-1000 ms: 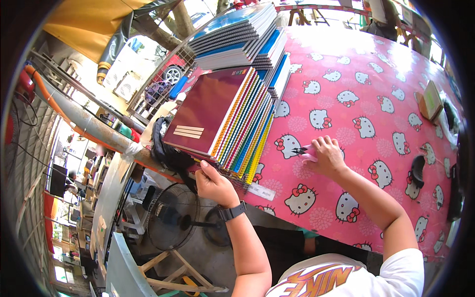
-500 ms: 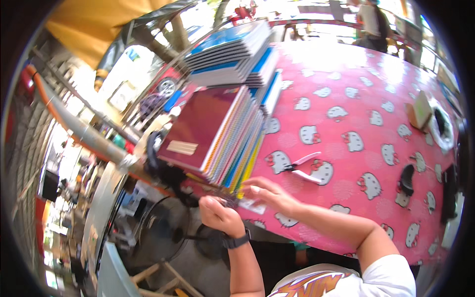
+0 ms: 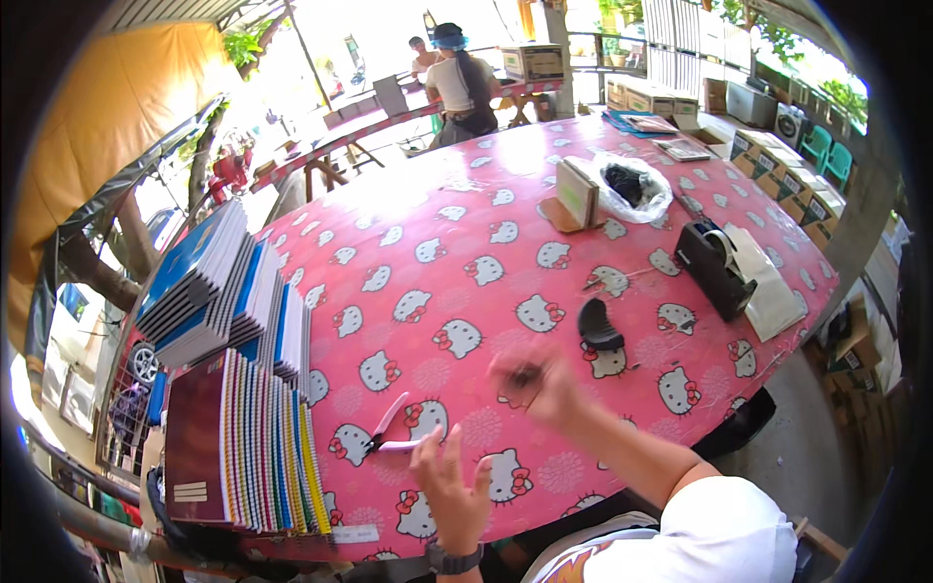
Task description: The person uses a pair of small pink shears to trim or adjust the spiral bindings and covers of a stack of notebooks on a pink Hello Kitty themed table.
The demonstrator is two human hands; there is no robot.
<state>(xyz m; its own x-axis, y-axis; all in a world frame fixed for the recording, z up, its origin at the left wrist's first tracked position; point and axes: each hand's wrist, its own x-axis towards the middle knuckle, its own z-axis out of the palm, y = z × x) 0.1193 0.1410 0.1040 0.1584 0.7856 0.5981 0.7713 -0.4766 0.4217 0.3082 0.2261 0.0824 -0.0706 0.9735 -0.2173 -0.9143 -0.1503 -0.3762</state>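
Note:
My right hand (image 3: 544,384) is raised over the pink cartoon-print tablecloth (image 3: 457,384). It is closed around a small dark thing (image 3: 525,377), too smeared by motion to name. My left hand (image 3: 452,486), with a dark watch on its wrist, is held with its fingers apart and holds nothing. Next to its fingertips lie pink-handled cutting pliers (image 3: 389,432). A stack of spiral notebooks (image 3: 258,442), maroon cover outward, stands at the left edge of the table. Behind them are piled blue-covered notebooks (image 3: 209,282). A black curved object (image 3: 599,325) lies beyond my right hand.
To the right stand a black tape dispenser (image 3: 714,267) and white sheets (image 3: 763,282). Farther back are a small upright block (image 3: 576,194) and a plastic bag with black contents (image 3: 632,189). Cardboard boxes (image 3: 782,180) line the right. A person (image 3: 462,83) sits at a far table.
My view has swung right, bringing the tape dispenser and boxes into sight. My hands, close together by the notebooks before, are now apart, the right one farther right over the table.

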